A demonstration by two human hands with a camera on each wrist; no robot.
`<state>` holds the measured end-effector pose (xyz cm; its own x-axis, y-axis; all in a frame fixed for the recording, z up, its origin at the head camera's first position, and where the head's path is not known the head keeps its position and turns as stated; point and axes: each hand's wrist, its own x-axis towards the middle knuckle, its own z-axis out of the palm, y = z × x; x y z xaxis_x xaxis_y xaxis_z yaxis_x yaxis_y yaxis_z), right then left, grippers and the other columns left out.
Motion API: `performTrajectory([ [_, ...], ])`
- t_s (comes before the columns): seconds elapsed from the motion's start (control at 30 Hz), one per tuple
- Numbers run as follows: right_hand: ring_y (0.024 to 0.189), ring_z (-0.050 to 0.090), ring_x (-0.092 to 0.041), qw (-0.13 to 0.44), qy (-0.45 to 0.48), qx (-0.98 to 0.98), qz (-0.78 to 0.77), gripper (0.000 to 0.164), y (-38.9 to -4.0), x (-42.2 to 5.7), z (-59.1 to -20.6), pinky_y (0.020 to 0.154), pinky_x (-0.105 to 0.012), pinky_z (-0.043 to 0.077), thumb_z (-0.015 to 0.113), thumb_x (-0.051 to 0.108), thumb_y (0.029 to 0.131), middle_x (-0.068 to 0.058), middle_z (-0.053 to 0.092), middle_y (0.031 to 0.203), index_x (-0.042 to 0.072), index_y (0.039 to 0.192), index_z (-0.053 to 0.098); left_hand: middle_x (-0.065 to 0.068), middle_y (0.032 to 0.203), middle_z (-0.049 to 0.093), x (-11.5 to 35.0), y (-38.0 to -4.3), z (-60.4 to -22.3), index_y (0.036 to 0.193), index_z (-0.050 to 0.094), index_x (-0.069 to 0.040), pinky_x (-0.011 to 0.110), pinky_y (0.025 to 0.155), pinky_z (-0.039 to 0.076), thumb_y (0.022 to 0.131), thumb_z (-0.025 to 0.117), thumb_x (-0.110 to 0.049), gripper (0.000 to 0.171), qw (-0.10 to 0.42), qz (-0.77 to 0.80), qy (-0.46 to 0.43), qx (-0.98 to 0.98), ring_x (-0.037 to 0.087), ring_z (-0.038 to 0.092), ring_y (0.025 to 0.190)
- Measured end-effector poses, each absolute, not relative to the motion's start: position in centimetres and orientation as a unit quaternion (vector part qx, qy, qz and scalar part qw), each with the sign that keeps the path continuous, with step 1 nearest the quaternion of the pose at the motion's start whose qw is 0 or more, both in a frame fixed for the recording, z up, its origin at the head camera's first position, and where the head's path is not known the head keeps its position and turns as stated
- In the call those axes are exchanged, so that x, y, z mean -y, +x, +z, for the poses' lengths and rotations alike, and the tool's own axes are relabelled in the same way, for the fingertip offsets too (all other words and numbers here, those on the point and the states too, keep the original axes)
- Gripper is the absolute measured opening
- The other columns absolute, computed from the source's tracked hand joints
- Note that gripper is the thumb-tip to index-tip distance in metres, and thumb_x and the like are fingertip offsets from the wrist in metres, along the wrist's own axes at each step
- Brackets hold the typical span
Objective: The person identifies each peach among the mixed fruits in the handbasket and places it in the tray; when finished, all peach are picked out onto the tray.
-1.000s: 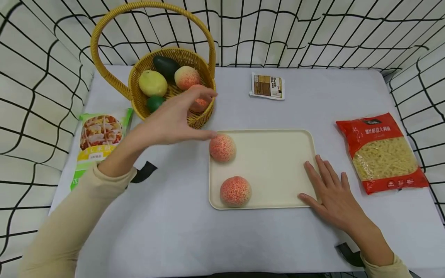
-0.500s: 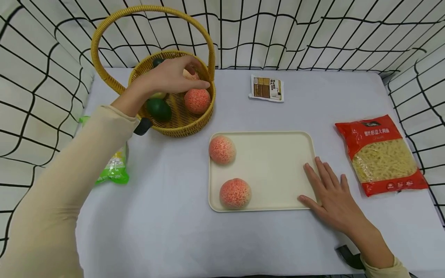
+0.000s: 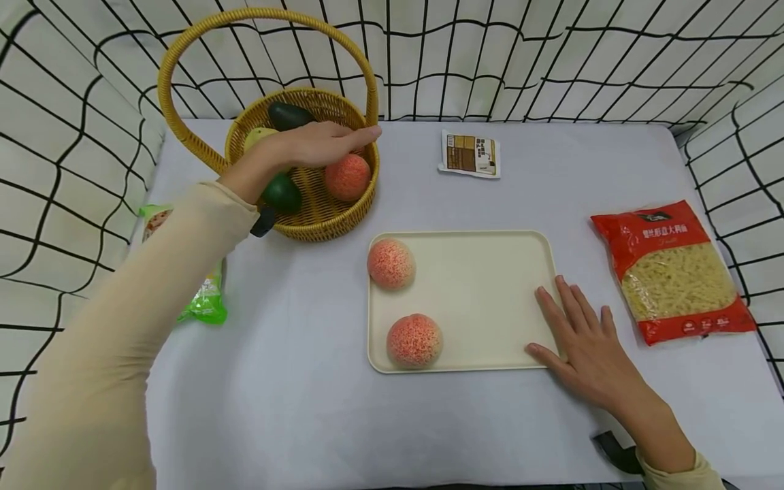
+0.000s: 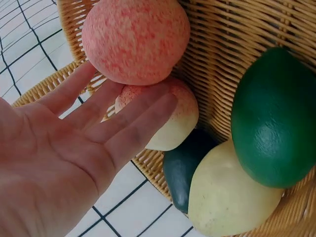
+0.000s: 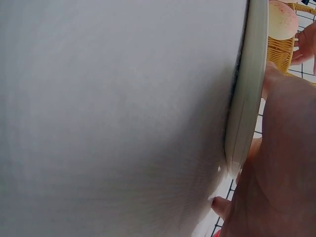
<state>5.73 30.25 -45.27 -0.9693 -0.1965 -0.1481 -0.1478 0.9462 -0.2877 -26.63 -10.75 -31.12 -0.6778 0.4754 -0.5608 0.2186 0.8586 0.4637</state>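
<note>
My left hand (image 3: 312, 144) reaches over the yellow wicker basket (image 3: 318, 231), its fingers straight. In the left wrist view the fingertips lie in front of a pale-and-red peach (image 4: 182, 121), just below a redder peach (image 4: 138, 39); whether they touch cannot be told. Beside them in the basket are a green fruit (image 3: 282, 193), a dark avocado-like fruit (image 3: 289, 116) and a yellow-green fruit (image 4: 232, 192). My right hand (image 3: 582, 347) rests with spread fingers on the right edge of the cream tray (image 3: 484, 299). Two peaches, one far (image 3: 391, 264) and one near (image 3: 414, 341), sit on the tray's left side.
The basket's tall handle (image 3: 269, 15) arches over its back. A red pasta bag (image 3: 676, 272) lies right of the tray, and a small brown-and-white packet (image 3: 470, 155) lies behind it. A green bag (image 3: 208, 299) is partly under my left arm. Black wire mesh surrounds the table.
My left hand has moved from the basket's front, near the tray, back over the basket, and its fingers have straightened. The right hand and the tray peaches stay put.
</note>
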Motion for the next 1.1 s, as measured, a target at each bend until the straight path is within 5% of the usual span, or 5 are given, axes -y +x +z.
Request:
performTrajectory([
  [0.17, 0.166, 0.007, -0.041, 0.089, -0.087, -0.982, -0.14, 0.1, 5.7, -30.2, -45.3, 0.124, -0.082, 0.004, 0.068, 0.054, 0.095, -0.011, 0.001, 0.182, 0.027, 0.173, 0.012, 0.016, 0.175, 0.03, 9.9, -26.6, -31.5, 0.165, 0.039, -0.009, 0.058, 0.133, 0.022, 0.1, 0.01, -0.082, 0.101, 0.394, 0.175, 0.196, -0.881, 0.037, 0.027, 0.163],
  [0.4, 0.166, 0.008, -0.042, 0.089, -0.091, -0.982, -0.138, 0.1, 5.7, -30.3, -45.3, 0.124, -0.082, 0.005, 0.068, 0.054, 0.095, -0.011, 0.001, 0.182, 0.027, 0.173, 0.012, 0.005, 0.182, 0.003, 9.8, -25.8, -32.8, 0.173, 0.006, -0.025, 0.06, 0.136, 0.006, 0.096, 0.009, -0.089, 0.1, 0.449, 0.197, 0.181, -0.852, 0.029, 0.004, 0.169],
  [0.7, 0.166, 0.008, -0.042, 0.084, -0.093, -0.982, -0.142, 0.099, 5.6, -30.3, -45.3, 0.124, -0.083, 0.005, 0.069, 0.052, 0.095, -0.011, 0.001, 0.182, 0.028, 0.173, 0.012, -0.003, 0.181, -0.006, 10.2, -25.3, -33.2, 0.171, -0.003, -0.035, 0.064, 0.135, 0.001, 0.099, 0.011, -0.085, 0.089, 0.454, 0.217, 0.191, -0.843, 0.026, -0.005, 0.17],
  [1.1, 0.166, 0.008, -0.042, 0.086, -0.091, -0.983, -0.138, 0.1, 5.7, -30.3, -45.3, 0.124, -0.083, 0.005, 0.069, 0.053, 0.095, -0.012, 0.001, 0.182, 0.027, 0.173, 0.012, -0.001, 0.182, 0.003, 10.1, -24.9, -34.6, 0.172, 0.004, -0.024, 0.055, 0.137, 0.005, 0.103, 0.016, -0.08, 0.09, 0.434, 0.226, 0.218, -0.844, 0.021, 0.002, 0.17],
])
